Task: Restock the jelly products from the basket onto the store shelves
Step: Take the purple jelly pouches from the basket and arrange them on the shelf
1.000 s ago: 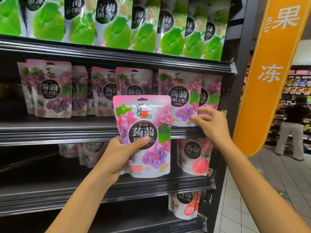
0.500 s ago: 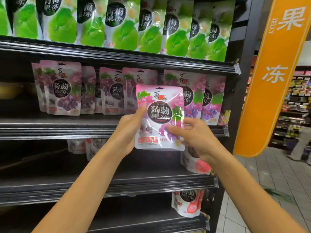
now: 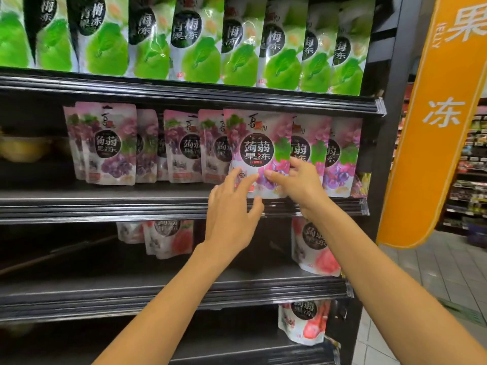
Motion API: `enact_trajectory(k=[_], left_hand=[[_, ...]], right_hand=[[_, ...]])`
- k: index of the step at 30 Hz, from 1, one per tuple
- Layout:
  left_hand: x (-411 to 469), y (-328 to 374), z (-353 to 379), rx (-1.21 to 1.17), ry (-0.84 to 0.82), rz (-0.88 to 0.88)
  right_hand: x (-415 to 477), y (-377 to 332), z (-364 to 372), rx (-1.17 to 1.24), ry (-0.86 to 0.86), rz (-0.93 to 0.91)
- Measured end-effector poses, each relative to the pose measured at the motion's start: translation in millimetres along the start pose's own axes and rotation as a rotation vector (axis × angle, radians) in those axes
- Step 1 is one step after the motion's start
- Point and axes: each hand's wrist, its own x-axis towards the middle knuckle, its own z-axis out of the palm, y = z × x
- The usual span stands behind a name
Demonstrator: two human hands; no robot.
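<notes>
Head camera, looking slightly up at the shelving: both of my bare forearms reach forward from the bottom of the view. My left hand (image 3: 230, 214) is spread wide, its fingertips touching the lower left of a grape jelly pouch (image 3: 259, 143) while the thumb hangs apart below the pouch's bottom edge. My right hand (image 3: 305, 188) is just beside it, fingers extended and loosely spread and lying on the pouch's lower right face. Neither hand has a grip round it.

That pouch stands upright at the front of the middle shelf (image 3: 105, 206), towards its right end, overlapping the pouches behind it. To the right are two more of the same kind, and to the left a row of grape pouches (image 3: 110, 148) runs along the shelf. Beyond the row's left end something yellow (image 3: 23, 148) sits in shadow, too blurred to name.

One shelf down stand pouches with a pink-red fruit, one below my right wrist (image 3: 313, 248) and a few more (image 3: 168, 238) further left. Lower yet is a single pouch (image 3: 305, 322) showing red fruit.

Above the grape row, green plum jelly pouches (image 3: 200, 46) fill the top shelf.

Right of the unit an orange sign (image 3: 432, 127) marked JELLY hangs at a slant. Behind it are a tiled floor (image 3: 434, 272) and a distant aisle of stocked shelves (image 3: 471, 159).
</notes>
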Motion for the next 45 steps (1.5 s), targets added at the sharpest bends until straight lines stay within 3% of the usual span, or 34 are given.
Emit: enact_trajectory(k=[4, 11, 20, 26, 30, 35, 45], left_hand=[[-2.8, -3.5, 6.2, 0.091, -0.02, 0.024], [-3.2, -1.1, 12.4, 0.105, 0.005, 0.054], [-1.0, 9.6, 19.4, 0.137, -0.004, 0.066], [-1.7, 9.0, 19.1, 0.13, -0.015, 0.074], [-1.1, 9.4, 18.9, 0.134, -0.013, 0.074], [-0.7, 11.3, 21.4, 0.15, -0.012, 0.078], [-0.1, 12.2, 30.0, 0.141, 0.029, 0.079]], right_hand=[[-4.6, 8.6, -12.6, -0.102, -0.025, -0.01], [-19.5, 18.6, -25.8, -0.412, 0.143, -0.132], [-19.9, 28.5, -36.6, -0.409, 0.255, -0.143], [-16.1, 34.9, -49.7, -0.452, 0.526, -0.06], [-11.9, 38.4, -56.3, -0.489, 0.492, 0.11], [-6.5, 43.0, -68.0, -0.497, 0.558, 0.183], [-11.3, 47.5, -73.8, -0.429, 0.503, 0.149]])
